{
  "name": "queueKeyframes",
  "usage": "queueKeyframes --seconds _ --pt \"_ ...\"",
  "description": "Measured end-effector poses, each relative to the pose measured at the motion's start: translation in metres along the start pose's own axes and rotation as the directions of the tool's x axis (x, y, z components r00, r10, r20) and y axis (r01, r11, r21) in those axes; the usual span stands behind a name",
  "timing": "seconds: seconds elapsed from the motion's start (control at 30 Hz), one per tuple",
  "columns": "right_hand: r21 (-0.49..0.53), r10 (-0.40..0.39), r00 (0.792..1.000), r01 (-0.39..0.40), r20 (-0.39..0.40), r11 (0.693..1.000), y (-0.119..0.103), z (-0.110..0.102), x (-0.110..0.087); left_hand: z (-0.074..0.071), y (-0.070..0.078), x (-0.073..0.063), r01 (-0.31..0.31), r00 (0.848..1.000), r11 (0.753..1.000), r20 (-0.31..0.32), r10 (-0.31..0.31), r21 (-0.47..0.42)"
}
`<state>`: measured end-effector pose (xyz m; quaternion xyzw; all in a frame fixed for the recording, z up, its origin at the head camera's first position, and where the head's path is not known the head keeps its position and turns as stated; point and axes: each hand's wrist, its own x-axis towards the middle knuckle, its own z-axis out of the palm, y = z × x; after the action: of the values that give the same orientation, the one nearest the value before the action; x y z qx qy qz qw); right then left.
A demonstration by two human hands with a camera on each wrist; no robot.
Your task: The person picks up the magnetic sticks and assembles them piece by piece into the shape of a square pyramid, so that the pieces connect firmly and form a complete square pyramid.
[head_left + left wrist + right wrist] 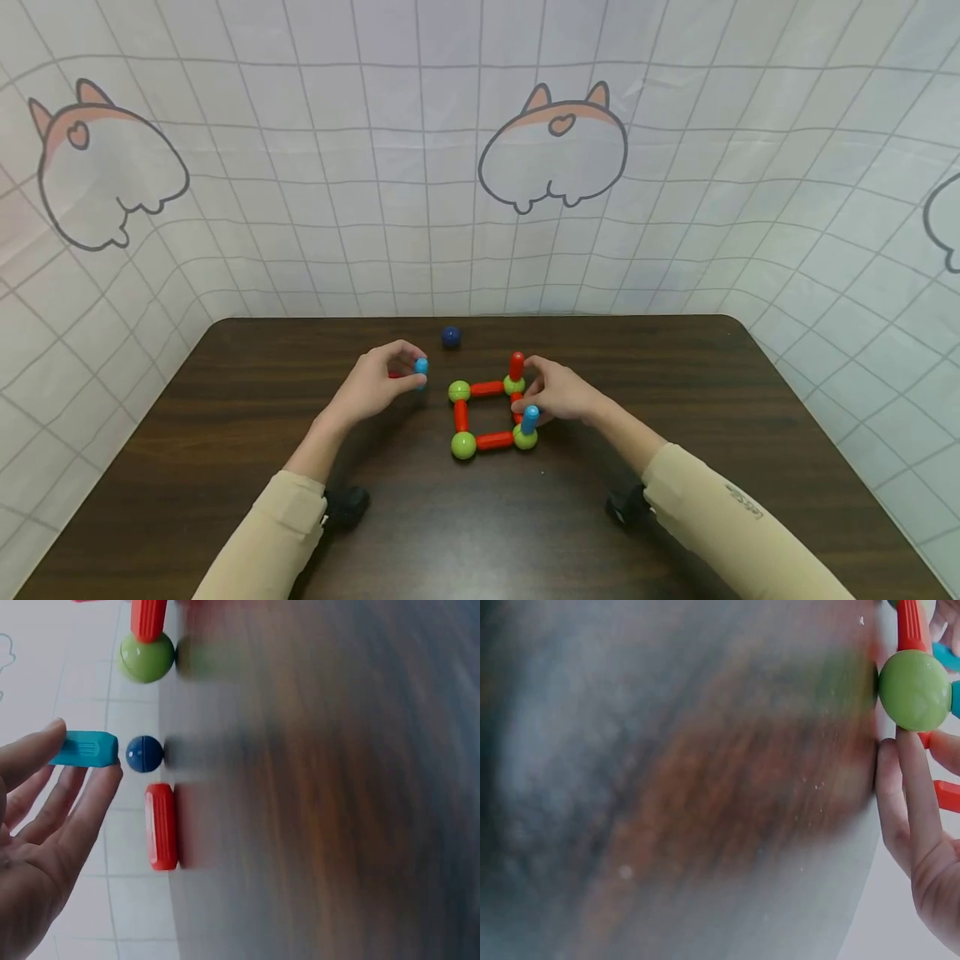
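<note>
My left hand [375, 383] pinches a short blue rod [86, 748] between thumb and fingertips, above the table. A square of red rods [493, 441] and green balls [463, 445] lies flat to the right of it. Two rods stand up from its right-hand balls: a red rod [517, 367] at the far corner and a blue rod [529, 419] at the near one. My right hand [562, 392] holds the square's right-side red rod [517, 407] between thumb and fingers, which partly hide it.
A dark blue ball [451, 337] sits near the table's back edge, beyond the square. One loose red rod [161, 826] lies on the table by my left hand, mostly hidden in the head view. A patterned white cloth [480, 267] hangs behind the dark wooden table [675, 375].
</note>
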<state>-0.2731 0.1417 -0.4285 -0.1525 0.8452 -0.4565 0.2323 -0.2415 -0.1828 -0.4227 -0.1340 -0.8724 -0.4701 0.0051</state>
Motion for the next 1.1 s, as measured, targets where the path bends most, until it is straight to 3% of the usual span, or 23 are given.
queueKeyframes --seconds 0.27,0.57,1.1 --pt "0.015 0.007 1.000 -0.006 -0.012 1.000 0.000 0.003 -0.003 0.014 0.007 0.008 0.005 1.000 0.998 0.001 -0.005 -0.070" --pt "0.044 -0.001 1.000 0.001 -0.010 0.999 -0.001 0.005 -0.006 0.027 0.015 0.017 -0.031 1.000 0.993 -0.004 0.031 -0.116" --pt "0.044 0.000 1.000 0.001 -0.016 0.999 0.000 0.006 -0.006 0.038 0.022 0.022 -0.021 1.000 0.996 0.020 0.023 -0.086"
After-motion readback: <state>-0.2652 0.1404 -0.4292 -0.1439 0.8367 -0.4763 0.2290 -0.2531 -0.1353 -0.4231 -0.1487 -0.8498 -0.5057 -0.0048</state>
